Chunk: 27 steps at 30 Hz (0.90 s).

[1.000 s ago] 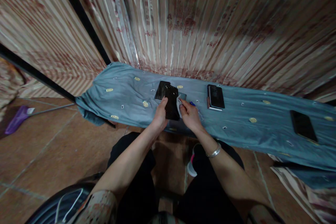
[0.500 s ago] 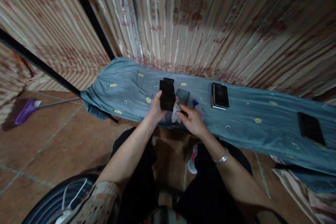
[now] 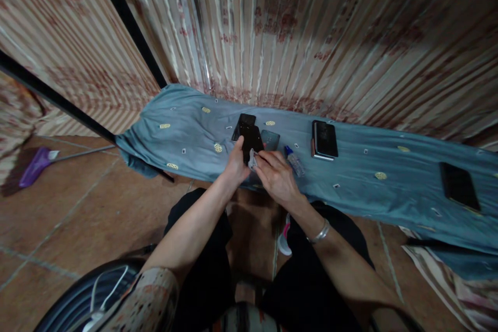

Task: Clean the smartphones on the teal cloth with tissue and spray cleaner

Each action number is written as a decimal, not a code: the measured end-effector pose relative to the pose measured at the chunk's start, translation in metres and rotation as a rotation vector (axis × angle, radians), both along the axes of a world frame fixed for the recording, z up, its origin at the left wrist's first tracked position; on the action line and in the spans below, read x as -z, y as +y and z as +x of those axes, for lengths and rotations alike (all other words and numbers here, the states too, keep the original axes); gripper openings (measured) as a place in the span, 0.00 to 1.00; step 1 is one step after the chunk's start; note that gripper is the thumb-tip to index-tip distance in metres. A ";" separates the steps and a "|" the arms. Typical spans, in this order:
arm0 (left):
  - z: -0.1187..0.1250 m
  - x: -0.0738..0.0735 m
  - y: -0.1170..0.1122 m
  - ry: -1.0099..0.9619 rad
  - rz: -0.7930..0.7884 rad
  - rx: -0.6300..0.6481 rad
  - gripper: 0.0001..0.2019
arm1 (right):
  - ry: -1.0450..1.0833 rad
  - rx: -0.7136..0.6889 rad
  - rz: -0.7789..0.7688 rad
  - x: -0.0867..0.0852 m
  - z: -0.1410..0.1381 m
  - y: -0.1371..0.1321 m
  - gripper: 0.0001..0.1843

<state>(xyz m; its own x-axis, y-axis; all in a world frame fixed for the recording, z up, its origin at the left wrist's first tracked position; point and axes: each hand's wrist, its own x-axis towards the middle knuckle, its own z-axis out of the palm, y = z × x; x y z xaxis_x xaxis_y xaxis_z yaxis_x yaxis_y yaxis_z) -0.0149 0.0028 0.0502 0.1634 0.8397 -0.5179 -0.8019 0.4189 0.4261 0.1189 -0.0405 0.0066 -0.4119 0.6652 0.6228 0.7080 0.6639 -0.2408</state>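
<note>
My left hand [image 3: 235,162] is closed around the lower left edge of a black smartphone [image 3: 251,140], its thumb along the side. Pinched in my right hand [image 3: 275,172] is a crumpled whitish cloth [image 3: 252,158], pressed on the phone's lower right corner. Behind the held phone another dark phone [image 3: 246,118] lies on the blue cloth. A grey-teal phone [image 3: 271,139] lies just past my right fingers, partly covered by them. Beside my right hand rests a clear spray bottle [image 3: 295,162] with a blue top.
Stacked phones [image 3: 324,139] lie on the blue bedspread [image 3: 350,176], and a single black phone [image 3: 460,185] lies farther right. Black poles [image 3: 124,15] stand at the left before a striped curtain [image 3: 280,21]. A purple broom [image 3: 35,166] and a dark ribbed tub [image 3: 78,301] are on the floor.
My right hand has brought the cloth left onto the phone's lower corner. The held phone has shifted slightly down and right, uncovering more of the phone behind it.
</note>
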 end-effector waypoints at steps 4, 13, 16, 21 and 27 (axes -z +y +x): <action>0.006 -0.002 -0.003 0.037 0.001 0.010 0.25 | 0.010 -0.013 -0.008 -0.001 -0.007 -0.001 0.19; 0.011 0.006 -0.004 0.111 0.050 0.008 0.28 | 0.055 -0.020 -0.026 0.000 -0.009 -0.002 0.20; 0.011 0.010 -0.003 0.128 0.068 -0.001 0.30 | 0.087 -0.034 -0.060 0.000 -0.009 -0.001 0.20; 0.005 0.010 -0.001 0.151 0.106 -0.045 0.31 | 0.115 -0.054 -0.079 0.003 -0.010 0.001 0.23; 0.004 0.008 -0.005 0.163 0.156 -0.043 0.27 | 0.112 0.041 -0.151 0.010 -0.002 0.014 0.24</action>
<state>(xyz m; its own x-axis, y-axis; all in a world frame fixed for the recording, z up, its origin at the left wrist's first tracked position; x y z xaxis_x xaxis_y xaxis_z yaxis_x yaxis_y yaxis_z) -0.0112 -0.0018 0.0427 0.0509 0.9161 -0.3978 -0.7326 0.3050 0.6086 0.1165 -0.0260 -0.0032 -0.3163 0.7691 0.5554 0.6968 0.5857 -0.4141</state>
